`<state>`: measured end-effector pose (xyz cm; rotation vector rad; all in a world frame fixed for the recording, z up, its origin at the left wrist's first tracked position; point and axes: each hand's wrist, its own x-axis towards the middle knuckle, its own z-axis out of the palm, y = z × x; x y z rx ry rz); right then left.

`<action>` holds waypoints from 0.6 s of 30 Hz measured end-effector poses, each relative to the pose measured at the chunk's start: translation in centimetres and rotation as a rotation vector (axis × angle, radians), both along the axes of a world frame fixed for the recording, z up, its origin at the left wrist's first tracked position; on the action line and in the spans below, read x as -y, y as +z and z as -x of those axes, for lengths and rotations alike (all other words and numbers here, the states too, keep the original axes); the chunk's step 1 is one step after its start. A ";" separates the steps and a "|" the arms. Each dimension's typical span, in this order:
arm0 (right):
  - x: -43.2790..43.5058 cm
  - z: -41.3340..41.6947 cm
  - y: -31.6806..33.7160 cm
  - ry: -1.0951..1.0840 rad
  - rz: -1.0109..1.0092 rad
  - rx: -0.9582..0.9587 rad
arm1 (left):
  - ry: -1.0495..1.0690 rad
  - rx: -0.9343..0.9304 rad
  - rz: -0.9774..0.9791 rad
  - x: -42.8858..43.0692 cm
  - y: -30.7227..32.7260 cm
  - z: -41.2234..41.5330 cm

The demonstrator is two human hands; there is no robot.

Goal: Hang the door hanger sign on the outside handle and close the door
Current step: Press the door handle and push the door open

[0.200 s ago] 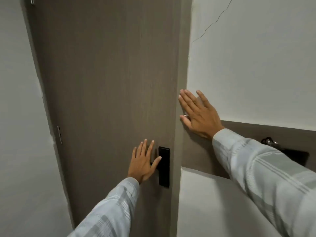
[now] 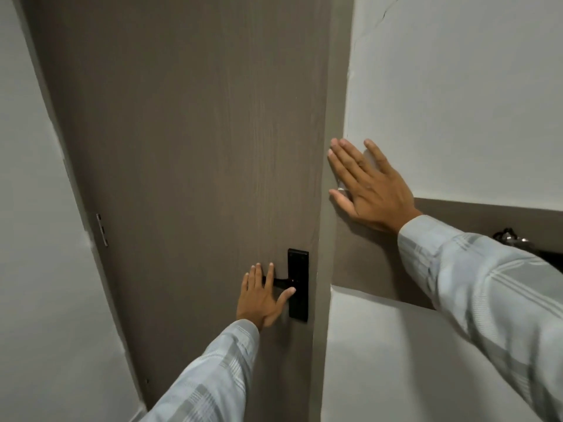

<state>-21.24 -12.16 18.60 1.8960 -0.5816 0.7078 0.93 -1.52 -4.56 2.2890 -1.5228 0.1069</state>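
A brown wood-grain door (image 2: 189,147) fills the middle of the view and sits flush in its frame. A black lever handle (image 2: 281,282) on a black backplate (image 2: 298,284) is at the door's right edge. My left hand (image 2: 262,296) lies flat on the door just left of the plate, fingers spread over the lever, gripping nothing. My right hand (image 2: 368,187) rests flat with fingers apart on the white wall and the frame (image 2: 335,86) to the right. No door hanger sign is visible on this side.
White walls flank the door, left (image 2: 36,239) and right (image 2: 457,102). A hinge (image 2: 102,229) shows on the door's left edge. A brown recessed band (image 2: 380,269) crosses the right wall, with a dark metal object (image 2: 515,239) behind my right sleeve.
My left hand has slid slightly away from the backplate, so the lever now shows between fingers and plate. My right hand stays on the wall.
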 end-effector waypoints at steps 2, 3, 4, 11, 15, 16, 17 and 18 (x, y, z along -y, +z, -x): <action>0.1 -0.1 -0.1 0.014 0.026 0.005 | 0.034 -0.042 0.051 0.2 -0.8 0.4; 0.1 -0.1 -0.1 0.013 0.037 0.008 | 0.043 -0.084 0.067 0.2 -1.3 0.7; 0.0 -0.1 -0.1 0.005 0.021 0.009 | 0.045 -0.134 0.070 0.3 -1.9 0.9; -0.3 -0.2 -0.4 0.037 0.032 0.024 | 0.061 -0.362 0.101 0.6 -3.5 1.6; -0.7 -0.9 -0.6 0.056 0.032 0.042 | 0.076 -0.505 0.051 0.6 -3.7 2.2; -0.6 -0.7 -0.7 0.058 0.021 0.052 | 0.069 -0.523 0.041 0.6 -3.7 2.1; -0.8 -0.5 -0.7 0.053 0.008 0.069 | 0.064 -0.532 0.026 0.6 -3.6 1.9; -0.9 -0.3 -0.7 0.058 0.009 0.078 | 0.060 -0.522 0.010 0.6 -3.4 1.7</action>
